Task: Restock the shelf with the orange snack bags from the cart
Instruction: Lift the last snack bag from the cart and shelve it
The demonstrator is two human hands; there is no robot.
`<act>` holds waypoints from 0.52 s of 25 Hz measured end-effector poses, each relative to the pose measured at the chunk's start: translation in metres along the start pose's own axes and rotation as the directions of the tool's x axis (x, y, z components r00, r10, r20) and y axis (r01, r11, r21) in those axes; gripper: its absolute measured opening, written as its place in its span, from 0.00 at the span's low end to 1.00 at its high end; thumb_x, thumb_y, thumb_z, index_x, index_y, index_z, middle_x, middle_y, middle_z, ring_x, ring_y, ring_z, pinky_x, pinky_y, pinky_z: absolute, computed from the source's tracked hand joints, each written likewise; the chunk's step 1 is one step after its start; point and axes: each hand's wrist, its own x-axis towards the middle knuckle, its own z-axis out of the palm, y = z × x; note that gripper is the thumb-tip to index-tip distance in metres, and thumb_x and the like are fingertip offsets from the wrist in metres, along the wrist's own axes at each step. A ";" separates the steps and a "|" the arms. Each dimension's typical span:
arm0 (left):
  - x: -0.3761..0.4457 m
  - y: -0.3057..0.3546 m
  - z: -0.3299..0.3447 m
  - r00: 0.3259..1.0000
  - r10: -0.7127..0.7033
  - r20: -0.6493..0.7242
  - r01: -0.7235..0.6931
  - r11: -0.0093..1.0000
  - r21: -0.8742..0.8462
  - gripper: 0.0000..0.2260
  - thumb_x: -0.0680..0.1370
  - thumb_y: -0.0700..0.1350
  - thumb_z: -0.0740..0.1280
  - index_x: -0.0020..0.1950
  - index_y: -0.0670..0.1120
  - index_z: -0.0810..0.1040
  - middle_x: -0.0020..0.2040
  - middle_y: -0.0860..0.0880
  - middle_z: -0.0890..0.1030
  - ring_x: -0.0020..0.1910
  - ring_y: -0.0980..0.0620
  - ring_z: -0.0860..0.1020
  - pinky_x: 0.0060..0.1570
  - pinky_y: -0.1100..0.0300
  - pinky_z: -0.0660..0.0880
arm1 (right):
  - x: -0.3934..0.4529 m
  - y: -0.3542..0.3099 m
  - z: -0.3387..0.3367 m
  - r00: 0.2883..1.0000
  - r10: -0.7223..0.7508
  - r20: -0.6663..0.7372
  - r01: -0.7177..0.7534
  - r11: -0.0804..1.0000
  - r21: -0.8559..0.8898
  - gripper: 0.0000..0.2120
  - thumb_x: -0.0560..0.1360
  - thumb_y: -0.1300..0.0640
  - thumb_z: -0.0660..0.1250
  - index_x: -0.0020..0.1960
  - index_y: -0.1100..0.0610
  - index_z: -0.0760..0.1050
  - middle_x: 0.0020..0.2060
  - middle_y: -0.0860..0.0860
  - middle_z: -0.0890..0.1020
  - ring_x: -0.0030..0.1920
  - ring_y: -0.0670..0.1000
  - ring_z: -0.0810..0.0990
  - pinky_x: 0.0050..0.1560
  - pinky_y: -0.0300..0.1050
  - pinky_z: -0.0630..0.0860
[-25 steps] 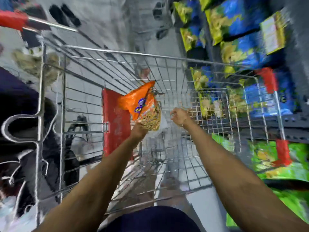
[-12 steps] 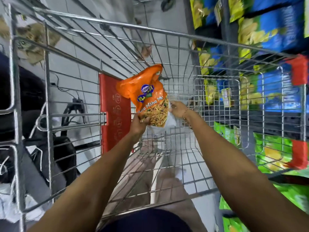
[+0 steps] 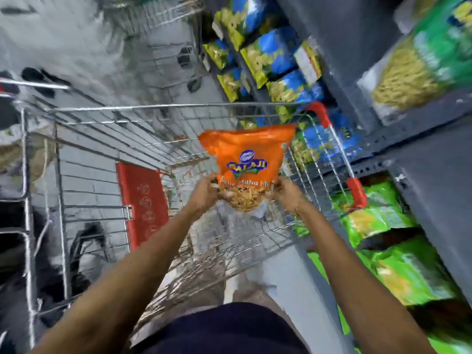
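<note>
An orange snack bag (image 3: 249, 154) with a blue and purple logo is held upright above the wire cart (image 3: 107, 108). My left hand (image 3: 207, 192) grips its lower left corner and my right hand (image 3: 284, 192) grips its lower right corner. The bag's clear bottom shows yellow-brown snack pieces. The dark grey shelf unit (image 3: 421, 154) stands to the right of the cart. No other orange bag shows inside the cart basket.
Blue and yellow snack bags (image 3: 270, 54) fill the upper shelf rows, green bags (image 3: 378, 221) the lower ones. The cart has a red child-seat flap (image 3: 143, 203) and red corner guards (image 3: 356, 192). A second cart frame (image 3: 25, 175) stands at left. Grey tiled floor lies below.
The bag rose and moved right, turning to face me. My right hand, which was beside it, now grips its lower right corner. The view swung toward the shelf.
</note>
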 end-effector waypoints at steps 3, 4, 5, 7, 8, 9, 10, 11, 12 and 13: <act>-0.012 0.060 0.044 0.983 0.145 0.114 -0.159 0.980 0.123 0.14 0.67 0.27 0.70 0.38 0.45 0.73 0.25 0.59 0.81 0.28 0.65 0.79 0.34 0.67 0.77 | -0.055 0.009 -0.049 0.950 -0.056 -0.306 0.104 0.984 0.145 0.11 0.69 0.69 0.68 0.52 0.67 0.74 0.47 0.62 0.82 0.41 0.49 0.76 0.44 0.40 0.73; -0.021 0.079 0.066 0.963 0.209 0.172 -0.234 0.962 0.143 0.12 0.66 0.28 0.70 0.40 0.43 0.74 0.26 0.57 0.82 0.29 0.65 0.79 0.32 0.70 0.77 | -0.080 0.013 -0.068 0.918 -0.064 -0.392 0.148 0.971 0.187 0.09 0.69 0.69 0.69 0.48 0.63 0.75 0.45 0.60 0.82 0.41 0.49 0.77 0.46 0.42 0.74; -0.029 0.094 0.085 0.944 0.249 0.216 -0.286 0.944 0.164 0.11 0.66 0.28 0.71 0.42 0.41 0.76 0.29 0.55 0.83 0.29 0.65 0.79 0.32 0.71 0.76 | -0.103 0.021 -0.084 0.888 -0.067 -0.454 0.181 0.960 0.213 0.08 0.69 0.68 0.70 0.44 0.58 0.75 0.42 0.57 0.82 0.42 0.50 0.77 0.48 0.46 0.75; -0.046 0.120 0.134 0.893 0.320 0.315 -0.389 0.902 0.187 0.13 0.64 0.30 0.74 0.46 0.39 0.77 0.36 0.46 0.82 0.30 0.64 0.80 0.32 0.69 0.77 | -0.160 0.033 -0.121 0.822 -0.047 -0.567 0.211 0.951 0.227 0.13 0.69 0.66 0.70 0.37 0.49 0.71 0.36 0.48 0.80 0.39 0.50 0.78 0.48 0.50 0.75; -0.056 0.127 0.155 0.870 0.350 0.348 -0.432 0.881 0.193 0.14 0.63 0.33 0.76 0.45 0.42 0.78 0.37 0.43 0.82 0.32 0.61 0.81 0.33 0.65 0.79 | -0.184 0.046 -0.135 0.795 -0.033 -0.605 0.207 0.954 0.219 0.14 0.69 0.65 0.70 0.36 0.49 0.70 0.34 0.47 0.79 0.37 0.47 0.77 0.46 0.50 0.76; -0.067 0.134 0.183 0.841 0.369 0.397 -0.476 0.852 0.218 0.14 0.61 0.37 0.78 0.42 0.45 0.79 0.39 0.41 0.83 0.34 0.56 0.82 0.35 0.59 0.80 | -0.213 0.060 -0.150 0.747 -0.021 -0.664 0.214 0.954 0.211 0.13 0.69 0.64 0.71 0.36 0.50 0.71 0.33 0.48 0.79 0.35 0.45 0.76 0.43 0.49 0.76; -0.078 0.137 0.214 0.806 0.382 0.452 -0.520 0.823 0.231 0.13 0.61 0.38 0.79 0.40 0.47 0.79 0.38 0.41 0.84 0.35 0.53 0.82 0.35 0.58 0.80 | -0.244 0.077 -0.164 0.699 -0.002 -0.715 0.203 0.959 0.196 0.10 0.69 0.63 0.72 0.37 0.53 0.73 0.33 0.51 0.81 0.34 0.44 0.76 0.41 0.49 0.76; -0.088 0.137 0.244 0.774 0.388 0.500 -0.553 0.800 0.235 0.13 0.60 0.39 0.79 0.38 0.49 0.79 0.37 0.42 0.84 0.34 0.51 0.81 0.35 0.57 0.79 | -0.271 0.096 -0.174 0.656 0.012 -0.755 0.191 0.965 0.182 0.07 0.68 0.63 0.72 0.39 0.57 0.74 0.35 0.57 0.83 0.35 0.47 0.76 0.40 0.53 0.77; -0.098 0.136 0.270 0.741 0.402 0.538 -0.587 0.777 0.227 0.13 0.60 0.39 0.79 0.38 0.49 0.79 0.38 0.44 0.84 0.35 0.50 0.81 0.36 0.56 0.79 | -0.295 0.113 -0.181 0.619 0.037 -0.785 0.168 0.970 0.178 0.07 0.68 0.62 0.72 0.40 0.60 0.74 0.37 0.63 0.83 0.36 0.49 0.76 0.41 0.57 0.77; -0.110 0.132 0.301 0.698 0.415 0.584 -0.628 0.747 0.219 0.13 0.60 0.41 0.79 0.38 0.49 0.79 0.39 0.45 0.84 0.38 0.49 0.82 0.40 0.53 0.80 | -0.322 0.133 -0.188 0.571 0.075 -0.817 0.131 0.975 0.180 0.08 0.68 0.62 0.72 0.39 0.61 0.73 0.37 0.66 0.82 0.37 0.51 0.76 0.42 0.60 0.76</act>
